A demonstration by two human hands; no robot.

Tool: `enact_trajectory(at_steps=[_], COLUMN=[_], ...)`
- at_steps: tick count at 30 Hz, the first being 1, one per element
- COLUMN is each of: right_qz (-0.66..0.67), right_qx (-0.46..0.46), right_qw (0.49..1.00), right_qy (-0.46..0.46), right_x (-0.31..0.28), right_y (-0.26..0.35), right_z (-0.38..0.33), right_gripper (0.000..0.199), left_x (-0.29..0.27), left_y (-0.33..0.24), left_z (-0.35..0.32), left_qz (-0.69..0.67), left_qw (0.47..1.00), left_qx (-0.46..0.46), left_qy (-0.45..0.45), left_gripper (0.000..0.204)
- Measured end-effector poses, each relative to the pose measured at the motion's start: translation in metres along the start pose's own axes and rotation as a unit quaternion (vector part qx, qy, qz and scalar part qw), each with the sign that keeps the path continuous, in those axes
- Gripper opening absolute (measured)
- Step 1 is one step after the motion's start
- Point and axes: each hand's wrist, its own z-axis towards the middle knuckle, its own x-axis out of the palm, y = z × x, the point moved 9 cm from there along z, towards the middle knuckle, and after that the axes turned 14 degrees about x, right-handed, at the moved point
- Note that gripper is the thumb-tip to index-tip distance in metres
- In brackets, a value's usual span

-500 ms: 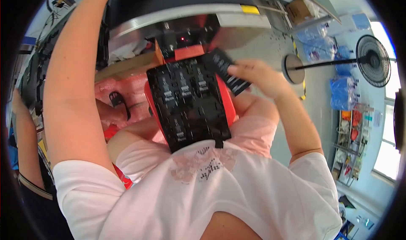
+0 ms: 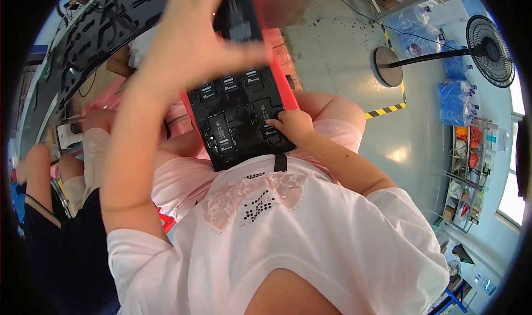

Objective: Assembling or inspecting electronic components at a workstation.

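A black tray (image 2: 238, 121) with several small black parts seated in slots lies on my lap, on top of a red tray (image 2: 284, 85). My left hand (image 2: 194, 43) is raised over its far end, fingers closed around a black rectangular part (image 2: 239, 16). My right hand (image 2: 291, 123) rests on the tray's near right side, its curled fingers pressing on a seated part at the edge. My pink shirt fills the lower part of the view.
A long black perforated panel (image 2: 100, 32) runs along the top left. Another person (image 2: 61, 215) in dark clothes sits at my left. A standing fan (image 2: 490, 51), blue bags (image 2: 460, 98), a shelf rack (image 2: 471, 165) and yellow-black floor tape (image 2: 382, 112) are to the right.
My left arm has come down from the machine overhead and now holds the black part over the tray. My right hand has dropped from the tray's far right to its near right.
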Motion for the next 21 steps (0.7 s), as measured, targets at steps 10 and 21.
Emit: enact_trajectory(at_steps=[10,21], right_qz=[-0.039,0.108], right_qx=[-0.232,-0.404], right_qw=[0.949,0.798], right_qy=[-0.208,-0.434], right_x=[-0.022,-0.184], right_y=[0.032,0.148], right_z=[-0.058,-0.080], right_gripper=[0.038,0.037], left_x=[0.180,0.200], left_y=[-0.065,-0.084], left_z=[-0.217,-0.252], left_qz=[0.037,0.116], left_qw=[0.961,0.961], left_qx=[-0.091,-0.051], left_qy=[0.258,0.245], left_gripper=[0.091,0.082])
